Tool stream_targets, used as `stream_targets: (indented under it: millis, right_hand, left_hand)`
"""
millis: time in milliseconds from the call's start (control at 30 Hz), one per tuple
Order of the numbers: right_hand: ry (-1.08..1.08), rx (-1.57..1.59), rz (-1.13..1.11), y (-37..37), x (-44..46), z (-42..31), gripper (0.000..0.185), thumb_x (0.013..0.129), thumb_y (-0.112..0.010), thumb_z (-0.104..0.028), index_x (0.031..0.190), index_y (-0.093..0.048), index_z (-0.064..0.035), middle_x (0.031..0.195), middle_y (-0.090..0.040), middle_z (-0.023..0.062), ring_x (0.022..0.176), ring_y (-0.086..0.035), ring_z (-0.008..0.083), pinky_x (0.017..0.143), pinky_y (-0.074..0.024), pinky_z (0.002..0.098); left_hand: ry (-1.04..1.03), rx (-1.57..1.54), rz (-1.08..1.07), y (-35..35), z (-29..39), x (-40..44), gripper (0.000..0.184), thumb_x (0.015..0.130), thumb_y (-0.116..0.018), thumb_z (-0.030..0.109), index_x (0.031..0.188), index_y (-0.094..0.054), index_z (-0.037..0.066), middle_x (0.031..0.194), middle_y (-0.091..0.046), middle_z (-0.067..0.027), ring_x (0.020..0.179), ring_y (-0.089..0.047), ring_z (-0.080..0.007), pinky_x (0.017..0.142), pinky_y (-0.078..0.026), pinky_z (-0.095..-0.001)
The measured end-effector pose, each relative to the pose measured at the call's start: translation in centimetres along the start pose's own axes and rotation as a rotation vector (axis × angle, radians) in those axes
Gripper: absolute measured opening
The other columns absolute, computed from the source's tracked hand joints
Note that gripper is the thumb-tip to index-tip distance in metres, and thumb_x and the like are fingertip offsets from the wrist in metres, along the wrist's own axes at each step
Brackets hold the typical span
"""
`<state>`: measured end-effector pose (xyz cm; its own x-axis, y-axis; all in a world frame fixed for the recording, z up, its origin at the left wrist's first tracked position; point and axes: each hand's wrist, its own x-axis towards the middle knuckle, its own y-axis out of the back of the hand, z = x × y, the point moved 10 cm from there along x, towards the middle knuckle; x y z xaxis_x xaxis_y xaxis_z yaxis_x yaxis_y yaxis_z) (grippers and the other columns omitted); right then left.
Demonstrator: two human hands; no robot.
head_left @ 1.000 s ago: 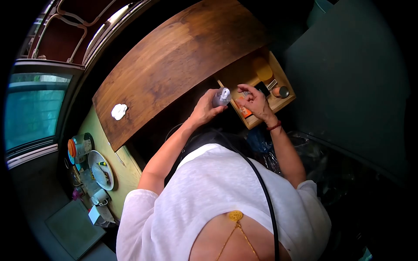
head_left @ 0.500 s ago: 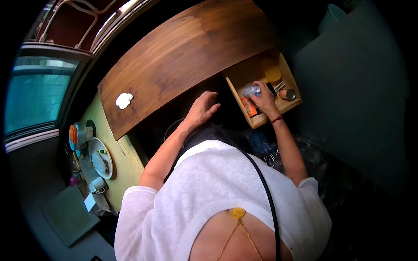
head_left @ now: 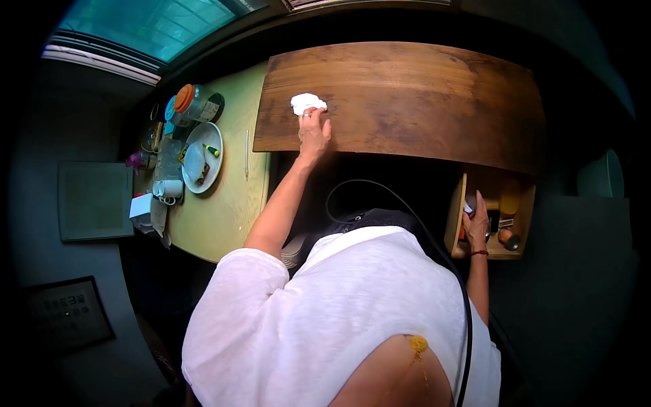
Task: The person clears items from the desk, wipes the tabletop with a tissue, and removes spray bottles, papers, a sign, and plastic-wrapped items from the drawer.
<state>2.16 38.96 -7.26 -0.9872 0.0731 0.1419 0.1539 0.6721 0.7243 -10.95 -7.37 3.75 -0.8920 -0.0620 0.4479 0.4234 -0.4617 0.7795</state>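
Crumpled white wad (head_left: 306, 102), cloth or tissue, I can't tell which, sitting near the left end of the dark wooden counter (head_left: 407, 85), and the left hand (head_left: 314, 136) is right there at its near edge! Fingers stretched forward and close together, thumb standing off to the side; fingertips meet the wad, but whether they have pinched it, I can't tell. Now the handling: it looks featherlight, soft and floppy, nothing to break and little chance of slipping, so a gathered pinch at the near folds or through the bunched middle should do nicely. Which way does it point? No real front on a rumpled thing like that, but it spreads wider than it is deep, long axis running roughly left to right along the counter, right end dipping slightly toward the person. Over on the other flank, the right hand (head_left: 479, 226) is down in the pulled-out drawer (head_left: 502, 254), fingers extended, thumb side by a small pale container (head_left: 469, 205), mostly hidden; grip and long axis there, cannot say. Just beside that hand, a small can (head_left: 508, 238) lies on its side.
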Motion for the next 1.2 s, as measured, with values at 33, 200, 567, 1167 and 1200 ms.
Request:
stream_targets:
  millis: [33, 200, 567, 1167, 1200]
  right_hand:
    - [-0.208, 0.119, -0.077, -0.1, -0.5, 1.5, 0.057, 0.075, -0.061, -0.002, 0.129, -0.042, -0.0051, 0.114, -0.052, 0.0175, 0.077, -0.058, 0.0224, 0.070, -0.0492, 0.0316]
    - [-0.279, -0.041, 0.286, 4.5, -5.1, 5.3, 0.043, 0.079, -0.058, -0.004, 0.121, -0.047, 0.0017, 0.107, -0.054, 0.0162, 0.069, -0.056, 0.0161, 0.066, -0.0479, 0.0271]
    - [-0.761, 0.086, 0.659, 6.7, -17.5, 10.7, 0.042, 0.078, -0.061, -0.006, 0.116, -0.049, 0.0059, 0.114, -0.053, 0.0197, 0.103, -0.052, 0.0277, 0.089, -0.0429, 0.0343]
    - [-1.236, 0.444, 0.562, 3.1, -19.6, 18.2, 0.025, 0.083, -0.056, -0.017, 0.094, -0.058, 0.0057, 0.085, -0.059, 0.0131, 0.070, -0.058, 0.0215, 0.055, -0.0462, 0.0318]
    - [-1.259, 0.718, 0.589, 1.3, -19.8, 17.9, 0.026, 0.083, -0.057, -0.019, 0.093, -0.058, 0.0059, 0.081, -0.059, 0.0127, 0.066, -0.058, 0.0209, 0.051, -0.0455, 0.0304]
  left_hand:
    - [0.065, 0.071, -0.005, -0.1, -2.1, 0.6, 0.035, 0.072, -0.065, 0.010, 0.106, -0.057, 0.005, 0.116, -0.048, -0.0192, 0.106, -0.044, -0.0366, 0.085, -0.042, -0.0438]
    - [0.139, 0.285, -0.093, -2.4, -8.1, 3.1, 0.040, 0.071, -0.065, 0.023, 0.109, -0.058, 0.013, 0.117, -0.048, -0.0170, 0.104, -0.045, -0.0355, 0.084, -0.042, -0.0460]
    - [-0.041, 0.144, 0.019, -1.4, -5.5, 2.8, 0.015, 0.071, -0.054, -0.002, 0.084, -0.057, 0.004, 0.083, -0.054, -0.0160, 0.078, -0.053, -0.0343, 0.067, -0.043, -0.0434]
    - [1.104, 0.460, 0.188, 13.6, -32.5, -16.6, 0.014, 0.076, -0.054, 0.004, 0.090, -0.058, 0.001, 0.094, -0.056, -0.0190, 0.090, -0.056, -0.0358, 0.076, -0.046, -0.0433]
    - [1.077, 0.457, 0.177, 13.2, -33.0, -16.2, 0.015, 0.077, -0.054, 0.004, 0.091, -0.058, 0.002, 0.095, -0.056, -0.0189, 0.091, -0.057, -0.0356, 0.076, -0.046, -0.0433]
